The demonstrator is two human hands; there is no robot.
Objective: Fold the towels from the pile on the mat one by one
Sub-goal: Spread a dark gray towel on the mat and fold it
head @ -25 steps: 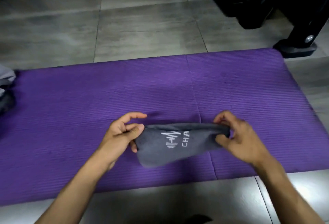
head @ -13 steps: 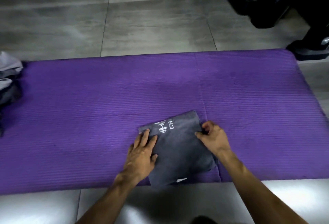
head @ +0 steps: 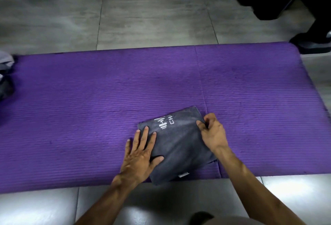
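Observation:
A dark grey towel [head: 179, 142] with a white logo lies folded flat near the front edge of the purple mat [head: 89, 108]; its near corner hangs over the mat's edge. My left hand [head: 141, 153] presses flat on the towel's left side with straight, spread fingers. My right hand [head: 212, 131] is at the towel's right edge, its fingers curled and pinching the fabric there. The pile of grey towels [head: 6, 74] sits at the mat's far left end, cut off by the frame.
Grey floor tiles surround the mat. Black equipment with a foot [head: 311, 44] stands at the mat's back right corner. Bright light reflects off the tiles in front of the mat.
One second ago both hands held the towel up by its ends. It now lies folded on the mat, with my left hand flat on it and my right at its edge.

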